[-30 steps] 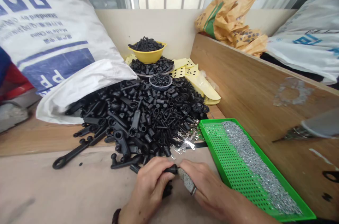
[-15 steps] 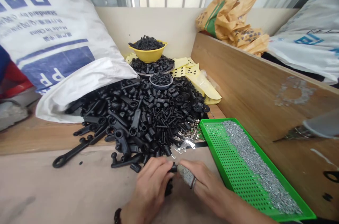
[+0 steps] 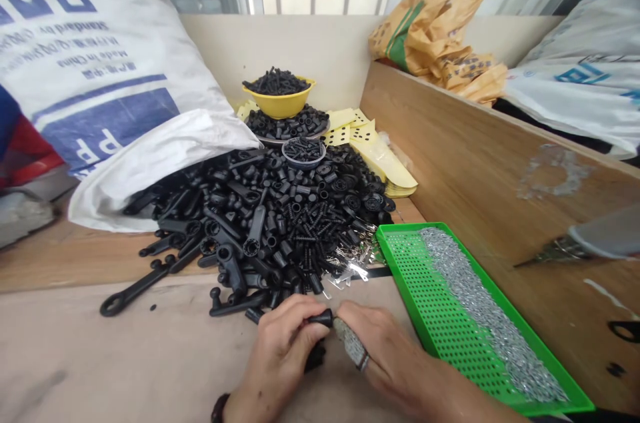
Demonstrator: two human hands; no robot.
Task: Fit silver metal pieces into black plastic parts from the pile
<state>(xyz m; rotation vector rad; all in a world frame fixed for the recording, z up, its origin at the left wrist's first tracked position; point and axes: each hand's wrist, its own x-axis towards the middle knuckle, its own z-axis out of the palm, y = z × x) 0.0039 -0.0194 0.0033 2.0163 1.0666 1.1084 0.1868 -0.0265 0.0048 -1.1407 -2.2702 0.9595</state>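
Observation:
My left hand (image 3: 280, 353) is curled round a small black plastic part (image 3: 320, 320) at the near edge of the table. My right hand (image 3: 385, 349) is pinched against the same part from the right, and a grey fabric cot (image 3: 350, 341) covers one of its fingers. Both hands meet just in front of a big heap of black plastic parts (image 3: 270, 223). A few small shiny metal clips (image 3: 353, 263) lie at the heap's right foot.
A green perforated tray (image 3: 425, 303) of tiny silver pieces sits to the right. Behind the heap stand a yellow bowl (image 3: 279, 103), a dish of black parts, a small grey cup (image 3: 303, 153) and yellow sheets (image 3: 380, 156). A white sack (image 3: 100, 89) lies left; a wooden board (image 3: 500, 169) walls the right.
The hands have shifted only slightly while working the black part between them. Nothing else has moved.

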